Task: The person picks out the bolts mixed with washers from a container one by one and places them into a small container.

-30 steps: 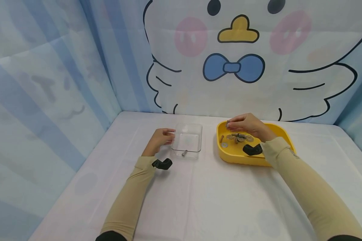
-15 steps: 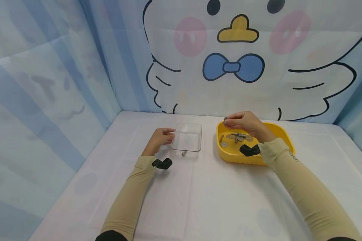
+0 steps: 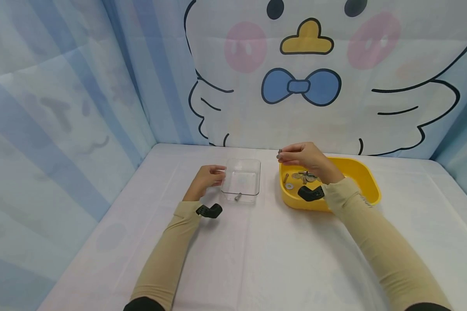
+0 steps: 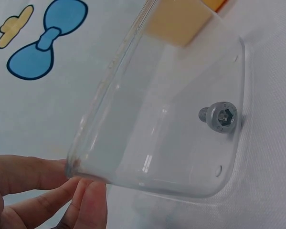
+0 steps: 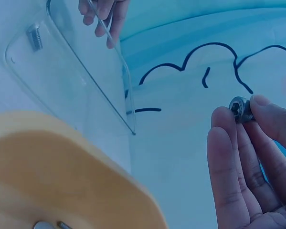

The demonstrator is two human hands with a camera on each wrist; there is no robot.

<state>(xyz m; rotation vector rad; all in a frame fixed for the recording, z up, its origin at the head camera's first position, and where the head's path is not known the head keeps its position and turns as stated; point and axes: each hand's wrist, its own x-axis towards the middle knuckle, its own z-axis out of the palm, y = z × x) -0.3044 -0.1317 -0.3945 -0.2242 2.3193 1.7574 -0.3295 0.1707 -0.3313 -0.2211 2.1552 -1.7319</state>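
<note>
My right hand (image 3: 303, 157) pinches a hex socket bolt (image 5: 239, 109) between thumb and fingers, above the left rim of the yellow tray (image 3: 309, 203). Its socket head shows in the right wrist view. At the left, my left hand (image 3: 208, 179) grips the rim of a clear plastic box (image 3: 241, 166), thumb and fingertips at one corner. On the floor of that box lies another socket-head bolt (image 4: 221, 117), on its side. Inside the tray are a washer (image 3: 289, 186), a small screw (image 3: 286, 178) and a pile of metal parts (image 3: 306, 176), partly hidden behind my right wrist.
A pale cloth covers the table (image 3: 249, 259). Behind it hangs a printed curtain (image 3: 241, 116), with another curtain (image 3: 74, 129) along the left side. Black wrist mounts (image 3: 210, 211) stick out from both sleeves.
My right hand has moved left with the bolt, from over the tray to its left rim, closer to the clear box. The left hand and box have stayed in place.
</note>
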